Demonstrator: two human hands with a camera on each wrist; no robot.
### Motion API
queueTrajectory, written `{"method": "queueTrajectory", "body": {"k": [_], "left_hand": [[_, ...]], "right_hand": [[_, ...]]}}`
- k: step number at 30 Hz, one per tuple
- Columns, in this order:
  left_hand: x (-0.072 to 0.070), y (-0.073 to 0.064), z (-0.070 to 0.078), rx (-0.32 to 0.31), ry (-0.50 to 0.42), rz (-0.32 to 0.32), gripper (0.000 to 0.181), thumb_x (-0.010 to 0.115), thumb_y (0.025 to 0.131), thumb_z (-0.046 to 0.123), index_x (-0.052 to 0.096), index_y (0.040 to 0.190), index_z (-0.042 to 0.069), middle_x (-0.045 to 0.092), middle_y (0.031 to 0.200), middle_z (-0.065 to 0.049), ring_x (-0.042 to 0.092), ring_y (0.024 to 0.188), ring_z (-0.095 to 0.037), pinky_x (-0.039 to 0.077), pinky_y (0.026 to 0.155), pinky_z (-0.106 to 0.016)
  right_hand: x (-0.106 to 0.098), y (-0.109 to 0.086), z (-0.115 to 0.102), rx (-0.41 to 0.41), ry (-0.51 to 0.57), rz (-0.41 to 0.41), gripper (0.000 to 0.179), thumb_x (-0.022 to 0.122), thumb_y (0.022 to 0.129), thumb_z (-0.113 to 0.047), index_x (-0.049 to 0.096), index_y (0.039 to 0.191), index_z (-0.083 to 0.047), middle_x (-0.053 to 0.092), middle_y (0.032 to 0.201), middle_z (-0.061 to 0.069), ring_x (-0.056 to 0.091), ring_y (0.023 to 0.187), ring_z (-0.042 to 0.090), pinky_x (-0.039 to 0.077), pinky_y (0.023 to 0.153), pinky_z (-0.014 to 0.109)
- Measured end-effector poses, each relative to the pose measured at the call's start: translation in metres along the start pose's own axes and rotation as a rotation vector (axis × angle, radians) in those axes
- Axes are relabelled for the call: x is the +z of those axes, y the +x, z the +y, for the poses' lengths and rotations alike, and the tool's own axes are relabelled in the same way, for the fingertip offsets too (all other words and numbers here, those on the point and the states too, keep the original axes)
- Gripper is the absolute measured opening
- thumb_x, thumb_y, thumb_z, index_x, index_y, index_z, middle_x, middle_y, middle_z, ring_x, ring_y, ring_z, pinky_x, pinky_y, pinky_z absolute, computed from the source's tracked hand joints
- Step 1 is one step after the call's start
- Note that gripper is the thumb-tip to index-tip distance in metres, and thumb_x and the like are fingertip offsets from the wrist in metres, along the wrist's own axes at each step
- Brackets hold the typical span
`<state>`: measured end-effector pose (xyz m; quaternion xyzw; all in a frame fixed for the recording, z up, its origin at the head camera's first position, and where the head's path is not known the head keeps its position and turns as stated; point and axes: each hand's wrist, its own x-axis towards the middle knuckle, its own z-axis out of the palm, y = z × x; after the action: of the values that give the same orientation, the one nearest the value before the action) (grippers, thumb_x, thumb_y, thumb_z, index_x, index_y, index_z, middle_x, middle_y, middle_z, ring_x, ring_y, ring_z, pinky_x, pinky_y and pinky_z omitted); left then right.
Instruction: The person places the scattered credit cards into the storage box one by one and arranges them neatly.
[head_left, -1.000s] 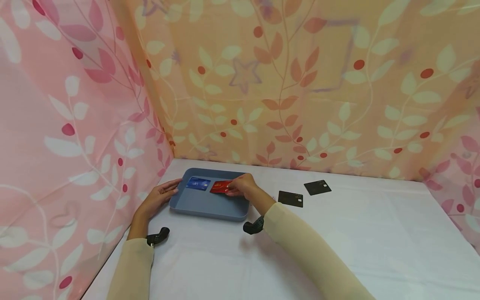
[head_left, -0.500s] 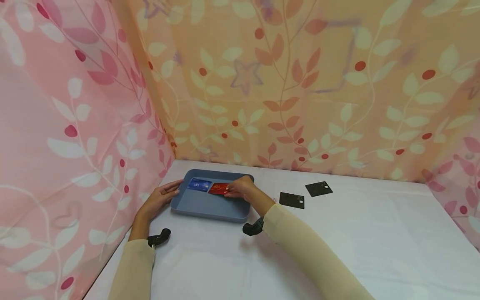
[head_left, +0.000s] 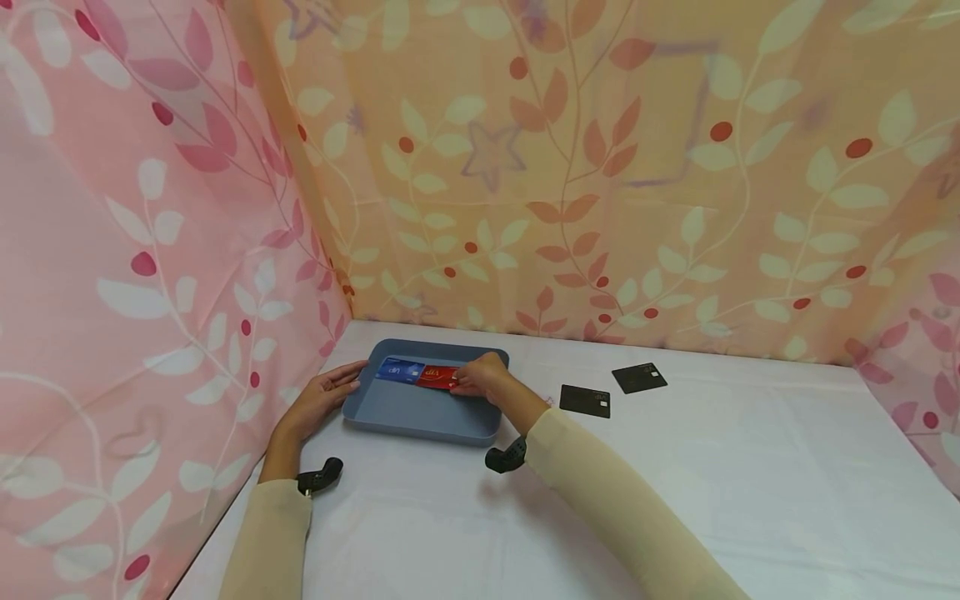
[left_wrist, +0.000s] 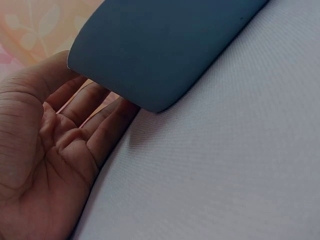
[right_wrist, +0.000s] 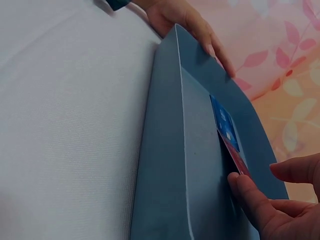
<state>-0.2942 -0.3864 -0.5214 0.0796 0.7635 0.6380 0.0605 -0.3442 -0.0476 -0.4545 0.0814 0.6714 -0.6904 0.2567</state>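
Observation:
In the head view, a red card lies low in the blue-grey tray, its left end meeting a blue card. My right hand pinches the red card's right end. The right wrist view shows that card tilted, its held end lifted off the tray floor and its far end at the blue card. At the tray's left end, my left hand touches the outer wall with fairly straight fingers. In the left wrist view, its thumb reaches the tray's rim.
Two black cards lie right of the tray on the white tablecloth: a nearer card and a farther card. A pink patterned curtain stands close on the left, and an orange one closes off the back.
My right hand has slid the red card slightly left, closing the gap to the blue card. My left hand stays at the tray's left end.

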Motion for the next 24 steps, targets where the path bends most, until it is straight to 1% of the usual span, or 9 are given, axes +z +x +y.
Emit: {"method": "queueTrajectory", "body": {"k": [6, 13, 20, 24], "left_hand": [[0.0008, -0.0006, 0.0013, -0.004, 0.021, 0.002, 0.054, 0.057, 0.105, 0.02, 0.041, 0.156, 0.009, 0.032, 0.163, -0.013, 0.027, 0.151, -0.034, 0.04, 0.105, -0.019], [-0.0006, 0.0002, -0.0008, 0.002, 0.021, 0.003, 0.054, 0.057, 0.105, 0.019, 0.041, 0.156, 0.008, 0.032, 0.164, -0.013, 0.026, 0.152, -0.034, 0.04, 0.105, -0.018], [-0.0011, 0.0012, -0.0017, -0.001, 0.005, 0.003, 0.055, 0.059, 0.104, 0.021, 0.041, 0.155, 0.008, 0.032, 0.164, -0.013, 0.026, 0.152, -0.033, 0.04, 0.105, -0.018], [-0.0009, 0.0007, -0.0014, 0.001, 0.003, 0.001, 0.055, 0.059, 0.104, 0.021, 0.042, 0.155, 0.008, 0.032, 0.164, -0.013, 0.026, 0.152, -0.032, 0.04, 0.105, -0.018]], "right_hand": [[-0.0002, -0.001, 0.0001, -0.012, -0.032, 0.016, 0.054, 0.065, 0.093, 0.006, 0.041, 0.139, 0.019, 0.069, 0.11, 0.03, 0.071, 0.103, 0.037, 0.057, 0.091, 0.04], [0.0007, -0.0013, 0.0004, -0.026, -0.033, 0.024, 0.048, 0.065, 0.093, 0.005, 0.047, 0.135, 0.018, 0.067, 0.114, 0.03, 0.071, 0.105, 0.037, 0.057, 0.092, 0.041], [0.0015, -0.0031, 0.0011, -0.048, -0.097, 0.051, 0.039, 0.065, 0.094, -0.001, 0.055, 0.128, 0.015, 0.068, 0.116, 0.028, 0.073, 0.102, 0.035, 0.057, 0.091, 0.04], [0.002, -0.002, 0.0023, -0.058, -0.105, 0.064, 0.039, 0.065, 0.094, -0.002, 0.054, 0.127, 0.015, 0.069, 0.114, 0.028, 0.074, 0.099, 0.033, 0.057, 0.09, 0.04]]}}
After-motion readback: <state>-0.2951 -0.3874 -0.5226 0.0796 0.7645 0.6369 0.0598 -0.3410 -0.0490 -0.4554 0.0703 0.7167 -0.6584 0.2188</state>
